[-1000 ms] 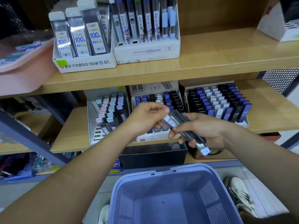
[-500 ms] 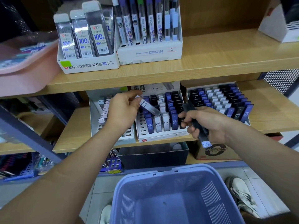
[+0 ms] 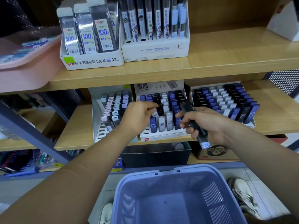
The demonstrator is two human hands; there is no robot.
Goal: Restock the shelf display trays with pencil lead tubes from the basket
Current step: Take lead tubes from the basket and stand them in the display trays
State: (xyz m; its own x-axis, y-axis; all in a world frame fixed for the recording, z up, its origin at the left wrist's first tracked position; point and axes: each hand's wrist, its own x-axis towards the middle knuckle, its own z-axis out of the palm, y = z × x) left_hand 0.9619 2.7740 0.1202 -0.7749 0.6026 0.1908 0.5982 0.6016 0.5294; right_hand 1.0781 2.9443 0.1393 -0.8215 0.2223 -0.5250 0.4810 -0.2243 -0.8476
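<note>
Lead tubes (image 3: 187, 108) in right hand (image 3: 210, 126), near tray (image 3: 161, 138)

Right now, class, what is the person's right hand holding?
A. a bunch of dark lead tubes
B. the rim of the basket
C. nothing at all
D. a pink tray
A: the right hand has its fingers curled round a bunch of dark lead tubes, held in front of the middle tray on the shelf.
</note>
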